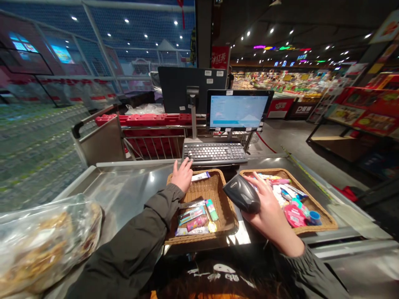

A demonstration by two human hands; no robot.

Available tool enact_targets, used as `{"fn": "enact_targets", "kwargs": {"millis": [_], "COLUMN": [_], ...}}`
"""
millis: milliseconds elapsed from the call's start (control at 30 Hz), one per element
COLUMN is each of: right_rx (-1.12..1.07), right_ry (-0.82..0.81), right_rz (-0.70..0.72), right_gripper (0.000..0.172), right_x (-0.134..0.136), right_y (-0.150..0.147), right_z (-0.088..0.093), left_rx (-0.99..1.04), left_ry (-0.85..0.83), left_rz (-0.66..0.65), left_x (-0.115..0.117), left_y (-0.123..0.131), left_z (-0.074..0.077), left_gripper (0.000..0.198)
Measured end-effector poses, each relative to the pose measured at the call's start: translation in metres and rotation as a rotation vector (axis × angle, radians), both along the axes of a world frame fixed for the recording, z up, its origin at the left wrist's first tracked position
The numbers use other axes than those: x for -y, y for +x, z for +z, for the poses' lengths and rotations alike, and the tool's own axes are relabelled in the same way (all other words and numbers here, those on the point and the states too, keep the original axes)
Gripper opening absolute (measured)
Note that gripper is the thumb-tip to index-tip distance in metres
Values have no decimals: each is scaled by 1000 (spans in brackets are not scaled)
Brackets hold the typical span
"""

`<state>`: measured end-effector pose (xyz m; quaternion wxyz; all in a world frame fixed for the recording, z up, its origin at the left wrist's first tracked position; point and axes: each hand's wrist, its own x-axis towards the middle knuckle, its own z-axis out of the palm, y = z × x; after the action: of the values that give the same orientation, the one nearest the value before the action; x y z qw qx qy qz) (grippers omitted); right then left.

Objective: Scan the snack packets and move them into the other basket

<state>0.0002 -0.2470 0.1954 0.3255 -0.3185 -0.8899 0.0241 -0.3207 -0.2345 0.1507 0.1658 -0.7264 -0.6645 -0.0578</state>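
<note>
A big shiny counter has two brown baskets on it, a left basket and a right basket, with a black keyboard just past the left one. The person's right hand is wrapped around a black scanner, up between the baskets, while the left hand has its fingers a bit spread by the keyboard's near left corner, and it is hard to see if they touch it. Little bright packets lie in the left basket.

Scanner – black; left basket – tan weave; keyboard black.
</note>
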Motion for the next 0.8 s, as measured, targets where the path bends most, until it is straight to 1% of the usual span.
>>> {"fn": "enact_targets", "kwargs": {"millis": [200,333,467,600,700,800], "right_rx": [2,-2,-8,-13,-12,-5], "right_ry": [-28,-33,-49,-79,-100,-121], "right_rz": [2,3,9,2,-19,-36], "right_gripper": [59,56,50,47,48,48], "right_x": [0,-1,-1,0,1,1], "right_y": [1,2,2,4,7,9], "right_z": [-1,-4,-6,-7,-8,-11], "left_rx": [-26,-21,-19,-21,-20,-27], "left_ry": [-212,-277,-353,-442,-496,-555], "left_rz": [26,33,44,69,73,51], "left_x": [0,-3,-8,-10,-8,-6], "left_y": [-2,-5,-8,-7,-5,-3], "left_z": [-45,-70,-92,-106,-111,-115], "left_gripper": [29,31,34,35,35,30]}}
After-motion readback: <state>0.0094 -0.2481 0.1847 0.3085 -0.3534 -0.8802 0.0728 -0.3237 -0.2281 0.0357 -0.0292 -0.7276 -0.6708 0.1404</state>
